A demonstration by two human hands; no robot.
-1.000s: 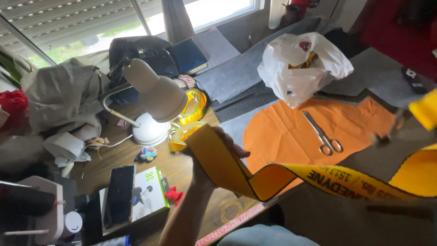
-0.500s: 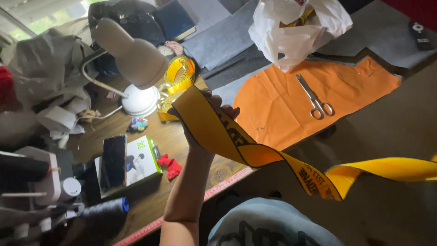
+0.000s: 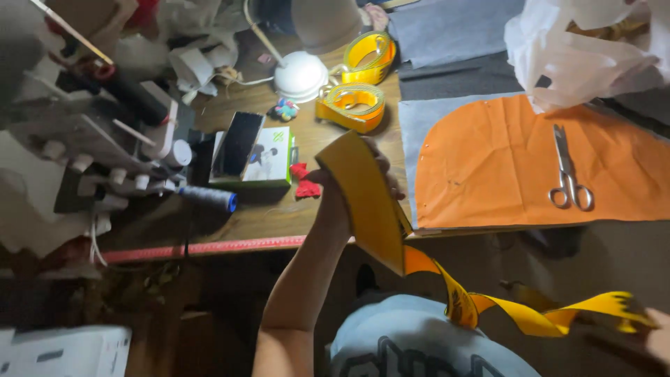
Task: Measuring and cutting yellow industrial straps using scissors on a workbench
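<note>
Left hand (image 3: 349, 185) grips the yellow strap (image 3: 366, 202) above the desk's (image 3: 279, 216) front edge, keeping it taut; right hand (image 3: 659, 338), barely visible, grip unclear.

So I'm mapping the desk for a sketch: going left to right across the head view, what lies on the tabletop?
Blue thread spool → black phone → green-and-white box → red scraps → yellow tape roll → orange fabric sheet → scissors.

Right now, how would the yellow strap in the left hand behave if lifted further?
The yellow strap likely stays floppy: it twists and droops below the left hand. Probably light, since one hand holds it up. It should not roll, being flat.
</note>
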